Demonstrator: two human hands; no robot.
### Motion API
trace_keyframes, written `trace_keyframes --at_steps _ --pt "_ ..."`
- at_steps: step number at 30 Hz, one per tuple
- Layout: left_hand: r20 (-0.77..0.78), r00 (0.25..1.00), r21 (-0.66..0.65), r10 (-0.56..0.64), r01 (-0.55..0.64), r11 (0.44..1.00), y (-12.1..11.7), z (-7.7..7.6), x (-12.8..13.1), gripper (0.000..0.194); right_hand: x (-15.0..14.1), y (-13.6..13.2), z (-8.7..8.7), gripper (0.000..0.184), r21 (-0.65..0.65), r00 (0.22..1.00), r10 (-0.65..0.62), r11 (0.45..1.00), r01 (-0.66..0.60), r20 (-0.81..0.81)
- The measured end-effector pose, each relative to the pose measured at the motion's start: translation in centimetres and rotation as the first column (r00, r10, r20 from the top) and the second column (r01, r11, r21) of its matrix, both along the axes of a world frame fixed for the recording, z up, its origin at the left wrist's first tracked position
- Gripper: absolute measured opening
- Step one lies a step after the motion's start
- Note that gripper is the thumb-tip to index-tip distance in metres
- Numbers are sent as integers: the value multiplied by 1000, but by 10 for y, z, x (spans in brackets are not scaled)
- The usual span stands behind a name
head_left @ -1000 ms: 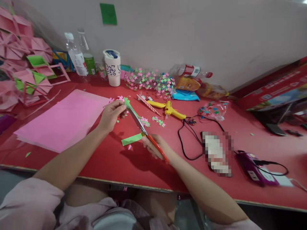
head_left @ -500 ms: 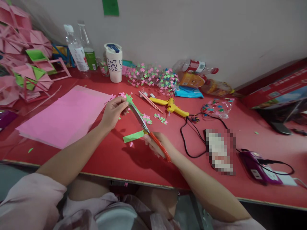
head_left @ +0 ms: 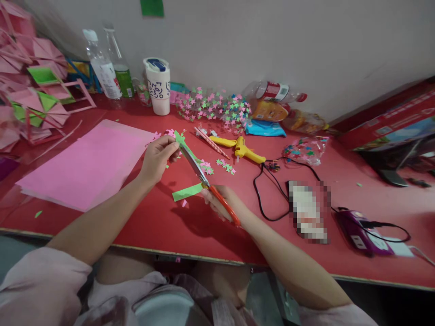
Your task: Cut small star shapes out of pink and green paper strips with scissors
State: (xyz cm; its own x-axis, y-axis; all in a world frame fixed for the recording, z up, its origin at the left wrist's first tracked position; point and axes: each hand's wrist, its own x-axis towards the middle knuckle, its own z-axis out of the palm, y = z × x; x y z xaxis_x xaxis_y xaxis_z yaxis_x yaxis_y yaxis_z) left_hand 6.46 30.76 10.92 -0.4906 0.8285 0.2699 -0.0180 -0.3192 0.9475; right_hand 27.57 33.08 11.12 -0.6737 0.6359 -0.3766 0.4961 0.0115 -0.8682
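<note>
My left hand [head_left: 157, 157] pinches a small green paper piece [head_left: 179, 138] above the red table [head_left: 190, 231]. My right hand [head_left: 220, 203] grips red-handled scissors [head_left: 207, 183], whose blades reach up to that green piece. A green paper strip [head_left: 187, 192] lies on the table just below the blades. Small pink and green star cut-outs [head_left: 206, 167] are scattered next to the scissors.
A pink paper sheet [head_left: 84, 163] lies to the left, and folded pink paper shapes [head_left: 30, 99] are stacked at far left. A yellow glue gun [head_left: 243, 151] with a black cord, bottles [head_left: 102, 68], a white cup [head_left: 159, 86], a star pile [head_left: 214, 106] and a purple device [head_left: 360, 231] surround the work spot.
Both hands keep their grips. The view has shifted slightly; the scissors and green piece stay in nearly the same pose.
</note>
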Motion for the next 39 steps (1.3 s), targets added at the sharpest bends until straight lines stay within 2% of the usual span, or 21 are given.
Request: trace_keyframes --at_steps 7,17,25,39 --pt "54 998 -4 -28 28 1000 0 -1 -2 16 -1 2 4 51 9 1000 -3 1000 3 -15" --pt "40 999 0 -31 31 1000 3 -3 -11 14 0 2 6 51 1 1000 -8 1000 8 -19" --pt "53 999 68 -4 1 998 3 -4 -3 13 -1 1 5 50 -19 999 12 1000 -13 -49" --pt "105 992 44 -69 65 997 0 -7 11 10 -2 -2 6 48 -21 997 37 999 -39 -63"
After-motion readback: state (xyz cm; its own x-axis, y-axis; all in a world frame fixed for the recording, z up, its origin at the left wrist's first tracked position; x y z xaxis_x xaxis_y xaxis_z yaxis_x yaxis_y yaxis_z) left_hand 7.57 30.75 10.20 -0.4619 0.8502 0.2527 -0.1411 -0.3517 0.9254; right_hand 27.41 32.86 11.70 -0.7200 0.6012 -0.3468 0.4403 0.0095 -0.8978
